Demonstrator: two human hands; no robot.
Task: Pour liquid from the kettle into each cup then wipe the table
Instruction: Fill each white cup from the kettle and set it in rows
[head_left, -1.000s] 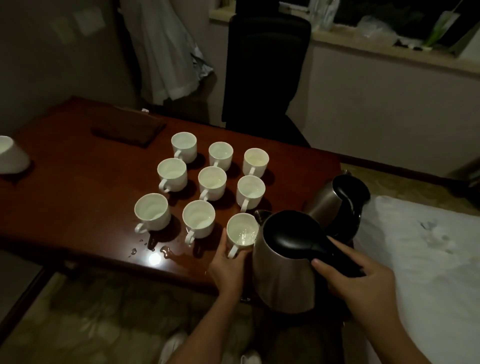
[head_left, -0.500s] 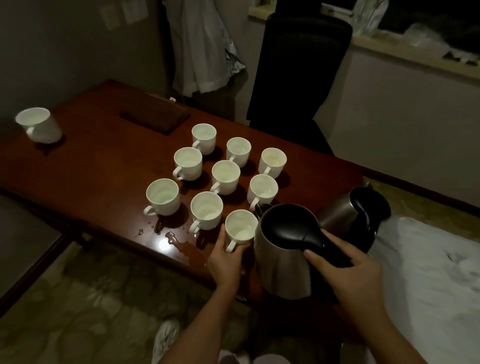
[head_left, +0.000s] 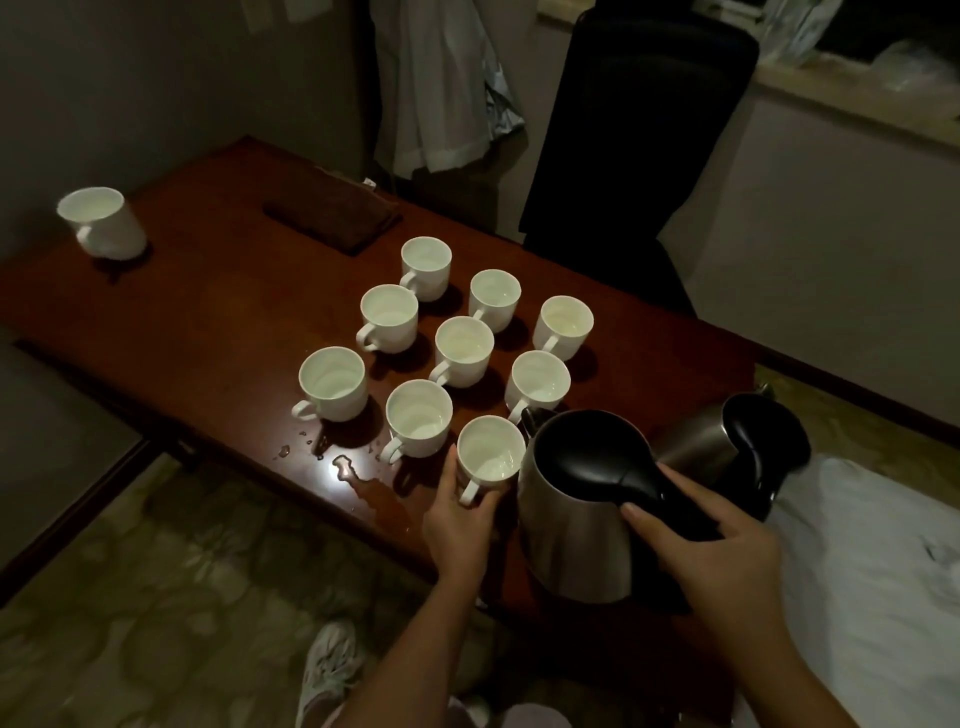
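Note:
Several white cups stand in a three-by-three block on the dark red wooden table (head_left: 218, 322). My left hand (head_left: 460, 525) grips the nearest cup (head_left: 491, 452) at the table's front edge. My right hand (head_left: 727, 545) holds the black handle of a steel kettle (head_left: 582, 519), which stands close to the right of that cup with its spout (head_left: 532, 418) toward the cups. A puddle (head_left: 363, 483) and drops of liquid lie on the table to the left of my left hand. A dark folded cloth (head_left: 332, 221) lies at the table's far side.
A second steel kettle (head_left: 727, 441) sits behind the first, at the table's right end. A lone white mug (head_left: 101, 223) stands at the far left. A black office chair (head_left: 634, 130) is behind the table, and white bedding (head_left: 872, 571) lies at the right.
The view has swung left and drawn closer, bringing the lone mug into sight. Both hands keep their hold on the cup and the kettle.

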